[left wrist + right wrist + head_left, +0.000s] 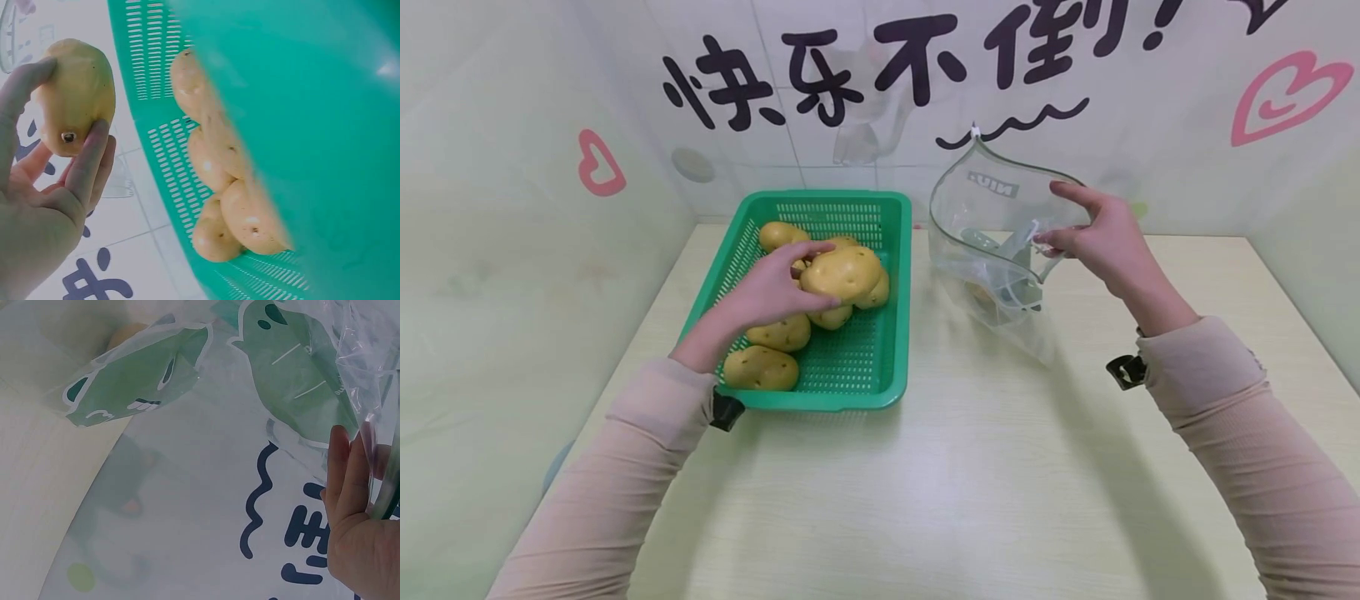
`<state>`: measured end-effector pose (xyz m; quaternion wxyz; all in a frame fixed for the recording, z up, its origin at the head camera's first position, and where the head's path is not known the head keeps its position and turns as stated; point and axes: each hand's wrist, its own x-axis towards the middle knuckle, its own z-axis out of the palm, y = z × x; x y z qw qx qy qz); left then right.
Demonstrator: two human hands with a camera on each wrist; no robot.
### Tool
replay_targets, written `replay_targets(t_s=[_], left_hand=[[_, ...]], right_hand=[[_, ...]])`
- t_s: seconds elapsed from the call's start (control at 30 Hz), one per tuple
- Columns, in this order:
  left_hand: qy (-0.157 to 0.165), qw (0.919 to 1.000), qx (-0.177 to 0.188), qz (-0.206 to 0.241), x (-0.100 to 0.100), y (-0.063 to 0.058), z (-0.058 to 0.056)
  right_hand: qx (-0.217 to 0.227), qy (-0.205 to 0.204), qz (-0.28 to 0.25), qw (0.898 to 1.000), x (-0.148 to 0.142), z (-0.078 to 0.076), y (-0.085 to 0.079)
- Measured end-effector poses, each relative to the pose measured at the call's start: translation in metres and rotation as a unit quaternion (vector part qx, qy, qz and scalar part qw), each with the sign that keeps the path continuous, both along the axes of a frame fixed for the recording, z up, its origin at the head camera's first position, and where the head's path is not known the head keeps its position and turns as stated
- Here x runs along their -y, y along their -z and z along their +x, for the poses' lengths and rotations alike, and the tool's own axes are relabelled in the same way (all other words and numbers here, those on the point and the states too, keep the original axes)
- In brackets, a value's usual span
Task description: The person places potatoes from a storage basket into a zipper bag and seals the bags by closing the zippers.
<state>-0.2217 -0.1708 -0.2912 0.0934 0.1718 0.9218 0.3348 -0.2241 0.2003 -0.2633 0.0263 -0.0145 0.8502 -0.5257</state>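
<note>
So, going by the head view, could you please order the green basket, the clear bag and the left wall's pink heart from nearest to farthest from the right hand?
From the right hand:
1. Clear bag, its mouth at the hand.
2. Green basket, left of the bag.
3. Pink heart, on the wall left of the basket.

Basket (901,333) rim is blocking low passage between potatoes (762,368) and clear bag (981,268); room is opening above. Desk (970,483) front is offering free passage. Printed wall (820,171) is closing off rear. Bag mouth is gaping.
</note>
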Motion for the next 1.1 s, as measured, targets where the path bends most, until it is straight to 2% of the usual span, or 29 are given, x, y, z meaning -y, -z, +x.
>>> replay_targets(t_s=[0.33, 0.53, 0.7, 0.97, 1.1], left_hand=[[-0.02, 0.9988, -0.02, 0.04, -0.011, -0.023, -0.002], [-0.054, 0.997, -0.045, 0.031, -0.019, -0.035, -0.002], [-0.076, 0.9945, -0.059, 0.042, -0.029, -0.04, -0.003], [-0.105, 0.986, -0.095, 0.088, -0.049, -0.05, -0.004], [-0.101, 0.9775, -0.129, 0.132, -0.061, -0.053, -0.005]], right_hand=[[-0.004, -0.001, -0.004, 1.0, 0.001, 0.001, 0.001], [-0.003, -0.002, -0.01, 1.0, 0.002, 0.001, 0.001], [-0.003, -0.003, -0.011, 1.0, 0.002, 0.001, 0.001], [0.0, -0.004, -0.007, 1.0, 0.003, 0.0, 0.001], [-0.001, -0.003, -0.004, 1.0, 0.003, 0.001, 0.001]])
